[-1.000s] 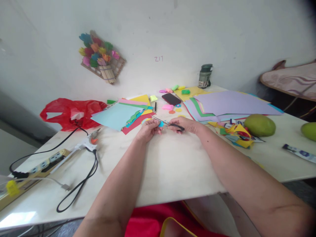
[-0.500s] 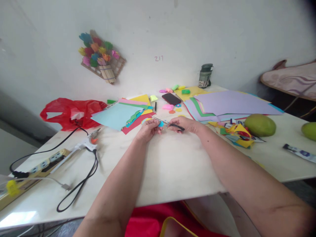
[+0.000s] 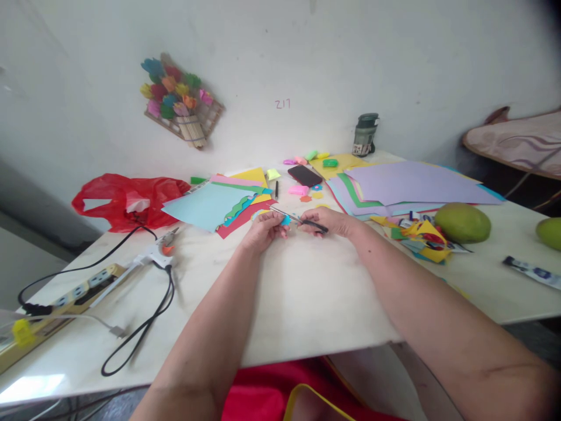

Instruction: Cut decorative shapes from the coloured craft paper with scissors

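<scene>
My right hand (image 3: 323, 221) is closed around the black handles of a pair of scissors (image 3: 314, 225). Their metal blades point left, toward my left hand (image 3: 266, 228), which pinches a small piece of blue paper (image 3: 286, 220). The blades lie across or right beside that piece; I cannot tell whether they are cutting into it. Just behind my hands are a red paper sheet (image 3: 236, 225) and small flower-shaped cutouts, among them an orange one (image 3: 305, 199).
Coloured sheets (image 3: 201, 204) lie left, with a lilac stack (image 3: 403, 184) right. A phone (image 3: 305, 175) is at the back. A glue gun (image 3: 160, 251) and power strip (image 3: 83, 292) with cords occupy the left. Paper scraps (image 3: 427, 240) and a green fruit (image 3: 462, 223) sit right.
Almost nothing differs. Both hands, the scissors and the blue piece stay in nearly the same place, and the whole view has shifted very slightly.
</scene>
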`<action>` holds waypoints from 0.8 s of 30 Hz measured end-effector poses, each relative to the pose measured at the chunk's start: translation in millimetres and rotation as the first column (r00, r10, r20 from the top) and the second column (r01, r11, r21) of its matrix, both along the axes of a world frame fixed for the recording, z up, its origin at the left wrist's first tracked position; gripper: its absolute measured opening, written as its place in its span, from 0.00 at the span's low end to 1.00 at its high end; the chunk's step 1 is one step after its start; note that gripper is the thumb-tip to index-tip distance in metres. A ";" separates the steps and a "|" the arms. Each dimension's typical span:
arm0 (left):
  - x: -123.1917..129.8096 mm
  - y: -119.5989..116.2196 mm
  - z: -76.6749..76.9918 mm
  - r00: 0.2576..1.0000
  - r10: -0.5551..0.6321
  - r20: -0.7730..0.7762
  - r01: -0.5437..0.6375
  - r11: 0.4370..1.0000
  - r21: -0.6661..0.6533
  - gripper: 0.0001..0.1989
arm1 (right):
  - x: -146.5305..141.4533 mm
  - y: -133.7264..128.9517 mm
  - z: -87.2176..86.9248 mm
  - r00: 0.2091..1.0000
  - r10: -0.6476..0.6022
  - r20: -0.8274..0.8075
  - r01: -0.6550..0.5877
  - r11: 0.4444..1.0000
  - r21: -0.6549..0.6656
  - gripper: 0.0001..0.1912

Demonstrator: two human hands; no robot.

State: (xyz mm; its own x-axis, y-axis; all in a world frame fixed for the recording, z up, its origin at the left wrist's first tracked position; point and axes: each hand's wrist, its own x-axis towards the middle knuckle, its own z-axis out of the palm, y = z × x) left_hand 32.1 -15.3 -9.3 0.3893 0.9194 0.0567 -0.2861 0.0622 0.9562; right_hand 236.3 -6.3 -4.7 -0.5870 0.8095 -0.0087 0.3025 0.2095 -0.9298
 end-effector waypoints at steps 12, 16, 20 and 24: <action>-1.2 1.4 -1.9 1.000 -0.019 0.002 0.019 1.000 0.020 0.13 | -0.3 -1.0 3.0 1.000 0.003 -0.023 -0.003 1.000 0.004 0.15; -0.2 -1.6 1.3 1.000 -0.022 -0.017 0.022 1.000 0.017 0.13 | -0.6 -1.7 3.8 0.999 -0.013 -0.032 0.013 1.000 -0.012 0.15; 0.8 -3.2 3.2 1.000 -0.016 -0.021 0.017 1.000 0.011 0.13 | -1.7 -8.5 11.3 0.993 -0.082 -0.088 0.077 0.996 -0.049 0.11; 1.3 -2.8 2.7 1.000 -0.008 -0.030 0.009 1.000 0.012 0.13 | -1.5 -9.9 14.3 0.966 -0.189 -0.176 0.182 0.982 -0.058 0.16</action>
State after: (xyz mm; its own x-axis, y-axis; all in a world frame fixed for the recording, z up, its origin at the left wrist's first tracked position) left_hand 33.5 -18.0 -6.5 0.3988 0.9153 0.0563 -0.2569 0.0526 0.9650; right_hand 234.8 -16.2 9.6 -0.4217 0.9055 0.0478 0.1590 0.1257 -0.9792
